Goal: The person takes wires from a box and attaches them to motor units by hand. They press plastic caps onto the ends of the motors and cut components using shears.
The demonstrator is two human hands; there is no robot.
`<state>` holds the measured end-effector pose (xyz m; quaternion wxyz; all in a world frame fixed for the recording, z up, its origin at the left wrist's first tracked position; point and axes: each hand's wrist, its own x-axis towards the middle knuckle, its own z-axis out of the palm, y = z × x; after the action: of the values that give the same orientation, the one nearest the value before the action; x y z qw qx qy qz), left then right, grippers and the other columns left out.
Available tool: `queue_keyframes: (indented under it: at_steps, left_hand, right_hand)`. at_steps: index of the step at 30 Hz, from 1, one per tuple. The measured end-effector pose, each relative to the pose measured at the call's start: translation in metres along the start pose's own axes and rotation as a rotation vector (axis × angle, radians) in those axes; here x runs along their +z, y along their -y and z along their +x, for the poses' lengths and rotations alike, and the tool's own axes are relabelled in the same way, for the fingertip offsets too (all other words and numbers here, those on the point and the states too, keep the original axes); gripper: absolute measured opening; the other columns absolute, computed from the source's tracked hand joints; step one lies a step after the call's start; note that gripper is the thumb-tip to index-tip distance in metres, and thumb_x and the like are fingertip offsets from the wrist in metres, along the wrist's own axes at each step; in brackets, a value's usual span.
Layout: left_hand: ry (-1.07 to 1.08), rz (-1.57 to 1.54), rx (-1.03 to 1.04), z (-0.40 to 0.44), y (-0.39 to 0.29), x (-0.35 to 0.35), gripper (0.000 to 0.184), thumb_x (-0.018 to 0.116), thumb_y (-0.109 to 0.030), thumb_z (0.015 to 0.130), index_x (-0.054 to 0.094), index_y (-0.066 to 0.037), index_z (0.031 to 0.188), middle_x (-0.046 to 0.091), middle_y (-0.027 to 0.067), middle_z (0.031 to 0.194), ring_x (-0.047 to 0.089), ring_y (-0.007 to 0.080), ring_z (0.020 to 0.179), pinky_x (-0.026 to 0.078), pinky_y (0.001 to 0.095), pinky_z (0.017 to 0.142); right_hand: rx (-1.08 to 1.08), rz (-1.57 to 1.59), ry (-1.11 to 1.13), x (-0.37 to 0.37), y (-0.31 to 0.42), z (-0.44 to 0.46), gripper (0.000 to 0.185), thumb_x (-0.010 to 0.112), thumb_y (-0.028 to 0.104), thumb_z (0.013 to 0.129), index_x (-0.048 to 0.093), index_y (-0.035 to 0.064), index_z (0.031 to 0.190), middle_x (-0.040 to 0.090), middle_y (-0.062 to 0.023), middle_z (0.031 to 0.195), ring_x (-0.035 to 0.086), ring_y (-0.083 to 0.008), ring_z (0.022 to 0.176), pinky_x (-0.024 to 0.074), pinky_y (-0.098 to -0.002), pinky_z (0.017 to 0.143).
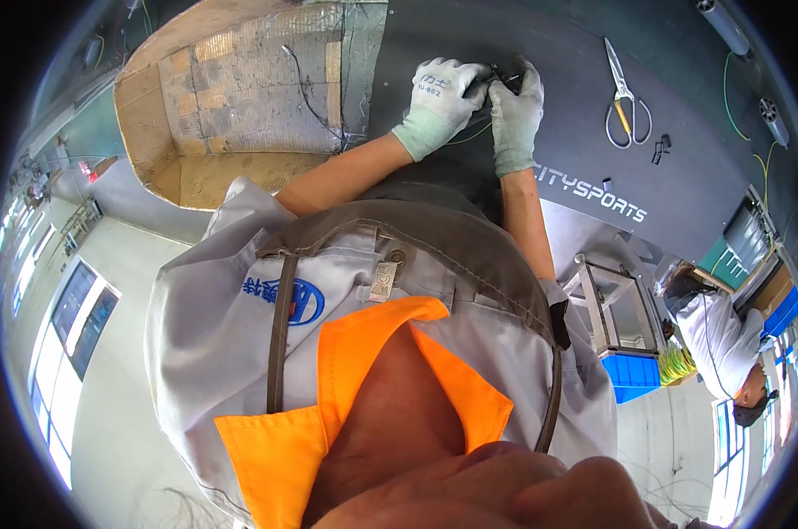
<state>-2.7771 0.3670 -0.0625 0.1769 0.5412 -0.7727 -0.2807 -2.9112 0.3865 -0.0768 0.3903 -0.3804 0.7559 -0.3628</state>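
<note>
My left hand [443, 95], in a white glove with printed lettering, has its fingers bent and pressed around a small black piece [504, 78]. My right hand [517, 110], also gloved, pinches the same piece from the other side, so the two hands nearly touch. The piece is mostly covered by the fingers. Below them a thin green wire [471, 136] curves over the dark mat [566, 97]. Scissors [626, 101] with a yellow part at one handle lie to the right of my right hand. Small black parts [660, 149] rest near the scissors' handles.
A large taped cardboard box [192, 181] stands at the left, with a black cable [304, 88] inside. Another small part [607, 183] lies by the mat's white lettering. At the lower right are a metal frame [612, 304], a blue bin [632, 375] and another person [712, 331].
</note>
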Motion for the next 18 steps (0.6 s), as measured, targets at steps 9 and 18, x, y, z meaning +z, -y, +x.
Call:
queue_keyframes:
  at_steps: [9, 18]
  left_hand:
    - [0.044, 0.129, 0.157, -0.002, 0.003, -0.014, 0.030, 0.069, -0.016, 0.085, 0.071, -0.016, 0.115, 0.067, 0.0086, 0.096, 0.061, 0.0313, 0.100, 0.046, 0.0473, 0.091]
    - [0.047, -0.079, 0.174, -0.001, 0.019, -0.001, 0.037, 0.069, -0.008, 0.081, 0.071, -0.017, 0.117, 0.064, 0.0096, 0.100, 0.059, 0.0329, 0.104, 0.047, 0.0469, 0.092]
  right_hand:
    - [0.012, -0.141, -0.001, 0.004, 0.010, -0.005, 0.047, 0.064, 0.012, 0.086, 0.058, 0.0000, 0.131, 0.059, -0.0213, 0.122, 0.061, -0.0343, 0.109, 0.0494, -0.0416, 0.097]
    - [0.077, 0.274, 0.149, -0.010, -0.013, -0.004, 0.048, 0.064, 0.004, 0.090, 0.056, -0.0018, 0.136, 0.059, -0.0149, 0.128, 0.060, -0.0218, 0.114, 0.0489, -0.0327, 0.100]
